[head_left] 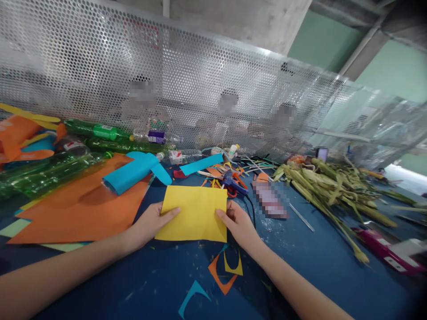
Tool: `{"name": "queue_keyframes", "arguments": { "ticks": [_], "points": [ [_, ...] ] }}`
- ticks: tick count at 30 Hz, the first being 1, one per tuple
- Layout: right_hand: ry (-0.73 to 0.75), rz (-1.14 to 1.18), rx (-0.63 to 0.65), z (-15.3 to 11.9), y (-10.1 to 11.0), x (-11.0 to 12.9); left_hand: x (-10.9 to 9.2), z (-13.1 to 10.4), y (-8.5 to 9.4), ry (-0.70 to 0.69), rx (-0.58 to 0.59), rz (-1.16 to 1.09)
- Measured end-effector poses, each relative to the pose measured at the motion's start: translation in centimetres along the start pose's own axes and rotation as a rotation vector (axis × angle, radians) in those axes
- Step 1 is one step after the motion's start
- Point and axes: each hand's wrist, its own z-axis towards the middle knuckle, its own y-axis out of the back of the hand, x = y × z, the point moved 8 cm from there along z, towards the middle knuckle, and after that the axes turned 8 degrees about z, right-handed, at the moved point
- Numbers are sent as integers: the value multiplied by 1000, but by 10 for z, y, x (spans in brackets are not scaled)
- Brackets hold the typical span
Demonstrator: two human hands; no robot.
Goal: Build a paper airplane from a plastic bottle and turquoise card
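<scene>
A yellow sheet of craft paper [195, 215] is stretched between my two hands just above the blue table. My left hand [157, 218] pinches its left edge, thumb on top. On the opposite edge, my right hand [236, 217] grips the sheet the same way, its other fingers curled behind. Just beyond the sheet lies a blue glue gun [233, 181] with a dark cord. To the left, a plastic bottle wrapped in blue paper [131, 174] rests on an orange sheet [90, 209]. Orange, yellow and blue paper offcuts [223, 278] lie nearest me.
Green plastic bottles [60, 171] pile up at the left. Corn husks [320, 186] cover the right side, with a magenta object [387, 249] nearer. A perforated metal screen [200, 84] stands along the back; people show blurrily through it. A thin white stick [302, 218] lies on the right.
</scene>
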Motion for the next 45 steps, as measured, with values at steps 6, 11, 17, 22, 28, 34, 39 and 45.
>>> {"name": "queue_keyframes", "arguments": {
  "ticks": [6, 11, 17, 22, 28, 34, 39, 45],
  "points": [
    [99, -481, 56, 14, 9, 6, 1, 3, 9, 1, -110, 90],
    [186, -929, -128, 36, 36, 16, 2, 5, 11, 7, -108, 3],
    [150, -1165, -190, 61, 57, 7, 3, 8, 20, -30, -147, -285],
    [132, -1245, -193, 70, 66, -2, 2, 8, 21, -40, -166, -346],
    [124, -1237, -206, 82, 57, 7, 0, 7, 20, -62, -167, -363],
    [66, -1198, -210, 86, 43, 16, 0, 5, 20, -49, -178, -349],
    [-76, -1134, -184, 87, 38, 10, -2, 5, 22, -66, -193, -363],
    [-180, -916, -89, 97, 33, 0, -3, 5, 26, -84, -240, -380]
  ]
}}
